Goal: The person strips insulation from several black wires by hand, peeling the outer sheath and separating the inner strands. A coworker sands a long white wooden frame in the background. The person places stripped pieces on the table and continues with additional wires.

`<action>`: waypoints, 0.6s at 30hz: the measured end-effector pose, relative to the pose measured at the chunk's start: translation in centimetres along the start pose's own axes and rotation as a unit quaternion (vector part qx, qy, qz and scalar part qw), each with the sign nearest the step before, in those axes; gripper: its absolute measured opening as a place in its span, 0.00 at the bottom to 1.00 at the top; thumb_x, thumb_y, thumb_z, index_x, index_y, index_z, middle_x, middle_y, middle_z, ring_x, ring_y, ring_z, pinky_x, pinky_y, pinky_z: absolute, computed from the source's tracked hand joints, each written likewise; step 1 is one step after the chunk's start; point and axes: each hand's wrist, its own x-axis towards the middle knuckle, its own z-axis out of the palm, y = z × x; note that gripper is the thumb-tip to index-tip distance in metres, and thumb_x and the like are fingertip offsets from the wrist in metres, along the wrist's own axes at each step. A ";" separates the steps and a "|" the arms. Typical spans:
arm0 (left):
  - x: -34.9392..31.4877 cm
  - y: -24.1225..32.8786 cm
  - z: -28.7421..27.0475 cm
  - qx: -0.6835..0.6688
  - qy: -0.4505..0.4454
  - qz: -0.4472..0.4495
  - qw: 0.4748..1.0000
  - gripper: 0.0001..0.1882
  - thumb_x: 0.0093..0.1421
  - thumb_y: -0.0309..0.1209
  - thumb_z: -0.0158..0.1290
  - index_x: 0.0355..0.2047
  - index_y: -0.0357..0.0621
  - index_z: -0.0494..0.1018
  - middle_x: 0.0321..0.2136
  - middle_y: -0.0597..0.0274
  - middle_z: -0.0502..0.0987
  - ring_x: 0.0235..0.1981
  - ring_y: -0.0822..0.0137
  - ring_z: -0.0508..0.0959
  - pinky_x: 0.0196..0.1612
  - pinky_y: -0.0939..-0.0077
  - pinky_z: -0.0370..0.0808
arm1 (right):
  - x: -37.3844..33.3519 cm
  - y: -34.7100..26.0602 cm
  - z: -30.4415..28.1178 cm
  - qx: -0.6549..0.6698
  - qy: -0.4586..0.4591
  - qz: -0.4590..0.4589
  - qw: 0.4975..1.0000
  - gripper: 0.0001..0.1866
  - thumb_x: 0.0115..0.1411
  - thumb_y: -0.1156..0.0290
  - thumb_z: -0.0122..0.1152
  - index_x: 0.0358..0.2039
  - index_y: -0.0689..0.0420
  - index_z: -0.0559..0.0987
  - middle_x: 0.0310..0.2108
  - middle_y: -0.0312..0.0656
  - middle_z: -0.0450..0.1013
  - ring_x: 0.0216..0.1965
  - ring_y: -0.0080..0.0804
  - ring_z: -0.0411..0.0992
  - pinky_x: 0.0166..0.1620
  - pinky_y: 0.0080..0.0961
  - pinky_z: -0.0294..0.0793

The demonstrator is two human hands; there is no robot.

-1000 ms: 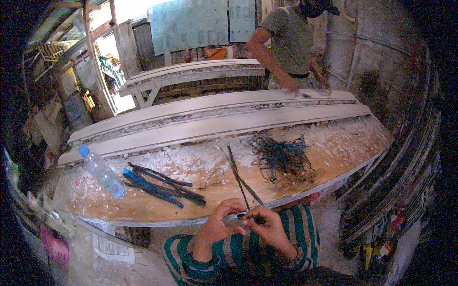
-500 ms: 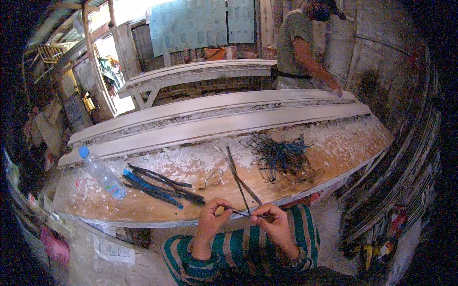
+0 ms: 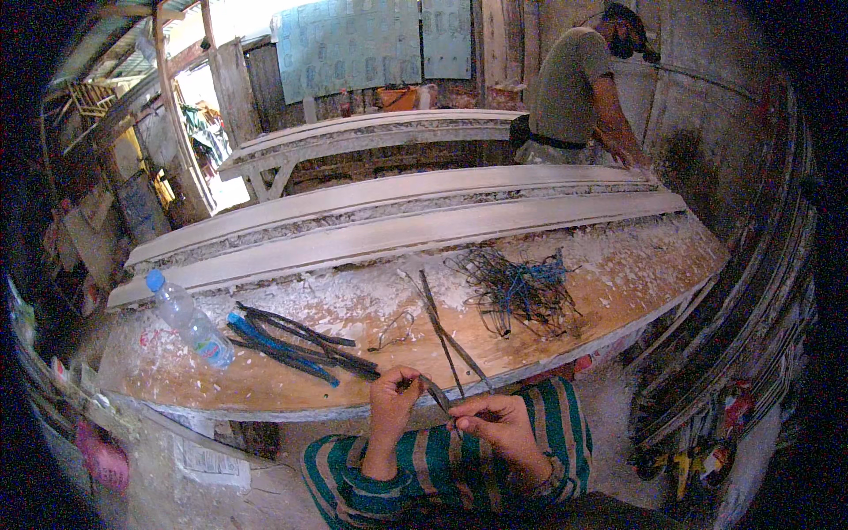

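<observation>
Just off the near edge of the workbench, my left hand [image 3: 393,402] pinches one end of a thin dark strip [image 3: 433,392]. The fingers of my right hand [image 3: 496,426] close on the strip's other end, lower and a little to the right. What the strip is made of cannot be made out. Beyond my hands, loose dark strips [image 3: 434,319] lie crossed on the wood. Left of these rests a bunch of black and blue strips [image 3: 296,349]. A tangle of thin black and blue strands [image 3: 519,287] sits to the right.
A clear plastic bottle [image 3: 187,316] with a blue cap lies on the workbench [image 3: 221,389] at left. White flakes cover much of its top. Long white moulded pieces [image 3: 389,230] run along the far side. A person [image 3: 574,93] leans over their right end.
My right hand has shifted slightly left and downward, and the strip between my hands shows broader. At the back, the other person has moved right, bending over the moulding's end.
</observation>
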 end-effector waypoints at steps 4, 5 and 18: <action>-0.2 0.8 0.3 0.036 -0.049 -0.006 0.998 0.04 0.52 0.25 0.53 0.24 0.37 0.71 0.22 0.66 0.74 0.24 0.78 0.71 0.28 0.85 0.67 | 0.3 0.2 -0.5 -0.083 0.013 -0.037 0.996 0.11 0.47 0.79 0.61 0.33 0.66 0.76 0.24 0.43 0.74 0.28 0.27 0.73 0.34 0.20 0.72; -0.3 1.0 0.4 0.043 -0.048 -0.013 0.998 0.05 0.52 0.27 0.54 0.25 0.37 0.71 0.22 0.67 0.74 0.24 0.78 0.71 0.28 0.86 0.67 | 0.4 0.2 -0.5 -0.032 0.017 -0.028 0.999 0.12 0.47 0.79 0.61 0.34 0.65 0.75 0.23 0.42 0.74 0.28 0.26 0.72 0.33 0.20 0.71; -1.8 2.9 0.2 0.059 -0.303 0.025 0.951 0.09 0.51 0.32 0.56 0.27 0.40 0.71 0.25 0.65 0.73 0.29 0.75 0.71 0.33 0.80 0.67 | 2.0 2.2 -1.1 -0.241 0.217 -0.131 0.937 0.18 0.49 0.84 0.56 0.42 0.59 0.71 0.23 0.36 0.69 0.26 0.19 0.67 0.30 0.15 0.67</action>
